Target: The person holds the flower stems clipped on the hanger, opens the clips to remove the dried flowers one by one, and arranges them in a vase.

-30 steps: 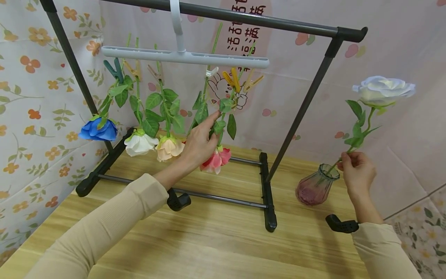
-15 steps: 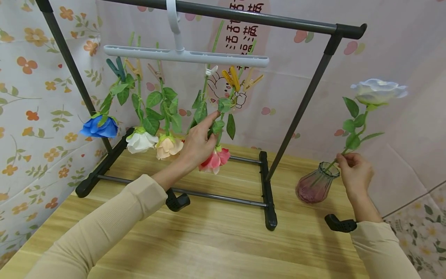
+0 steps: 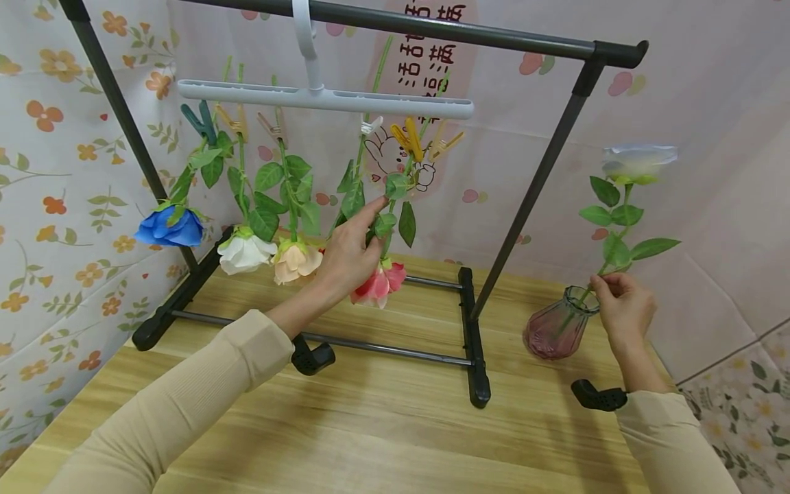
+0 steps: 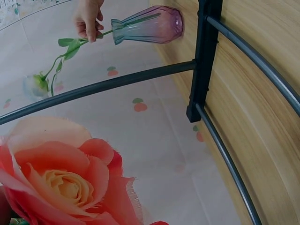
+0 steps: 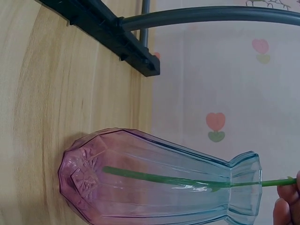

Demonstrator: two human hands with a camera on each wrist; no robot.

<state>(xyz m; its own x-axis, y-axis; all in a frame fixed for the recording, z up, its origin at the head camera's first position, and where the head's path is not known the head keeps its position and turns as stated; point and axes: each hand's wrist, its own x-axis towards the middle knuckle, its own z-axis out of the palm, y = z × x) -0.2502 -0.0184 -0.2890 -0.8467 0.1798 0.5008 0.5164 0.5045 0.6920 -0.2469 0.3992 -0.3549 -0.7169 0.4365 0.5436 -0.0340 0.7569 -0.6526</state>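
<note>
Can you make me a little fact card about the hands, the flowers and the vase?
Right hand: pinching the stem of a pale rose
Stem end: inside the vase
Vase colours: purple-pink low, bluish at the top
Left hand: at the pink rose, grip partly hidden
Hanging upside down: pink rose, blue rose, white rose, peach rose
Above them: clips and a hanger on a dark rack
</note>
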